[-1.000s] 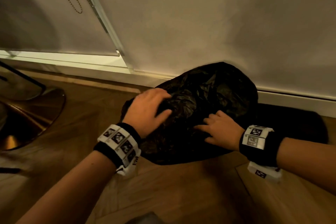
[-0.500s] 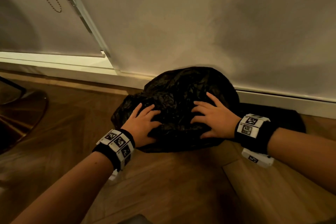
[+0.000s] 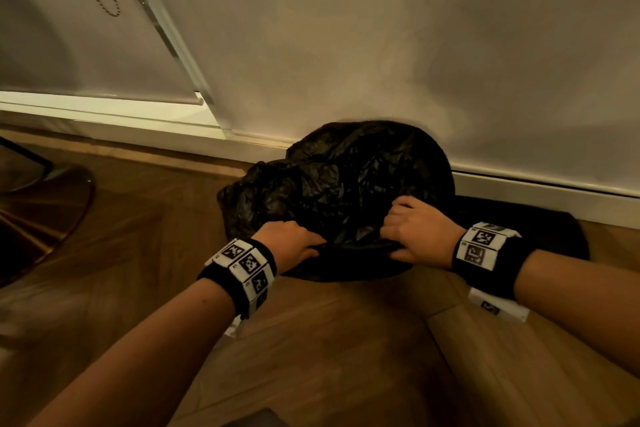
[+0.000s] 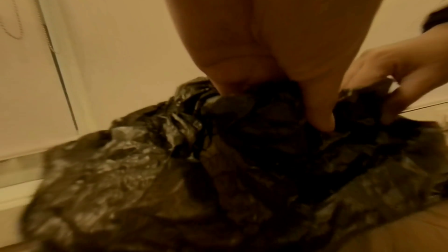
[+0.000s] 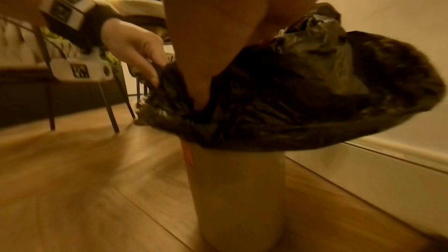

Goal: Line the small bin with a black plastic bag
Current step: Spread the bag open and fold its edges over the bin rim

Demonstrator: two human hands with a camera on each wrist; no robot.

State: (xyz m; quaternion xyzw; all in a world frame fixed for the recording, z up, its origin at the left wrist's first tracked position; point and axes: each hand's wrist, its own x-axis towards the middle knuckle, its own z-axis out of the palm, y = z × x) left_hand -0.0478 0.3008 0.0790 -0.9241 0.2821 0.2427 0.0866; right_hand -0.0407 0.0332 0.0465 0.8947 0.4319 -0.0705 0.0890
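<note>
Both hands have shifted in the last half second: they were lying flat with fingers spread on top of the black plastic bag (image 3: 341,191), and now they've slid down to its near edge, lower middle of the head view, and curled in. Looks to me like the smoothing bit is over and the hem is getting tugged down over the rim, so the lining is nearly done.

The left hand (image 3: 290,242) has its fingers (image 4: 317,114) bunched tight into the crinkled plastic, nothing open about it. The right hand (image 3: 414,227) is the same deal, fingers hooked round a fold of the edge, knuckles up.

From the right wrist view the small bin (image 5: 238,194) stands on the wooden floor (image 3: 311,357) at centre frame, just beside the skirting board (image 3: 547,189) at the right. The bag drapes over its top and flares out past the rim, loose and puffy, not yet snug against the sides.
</note>
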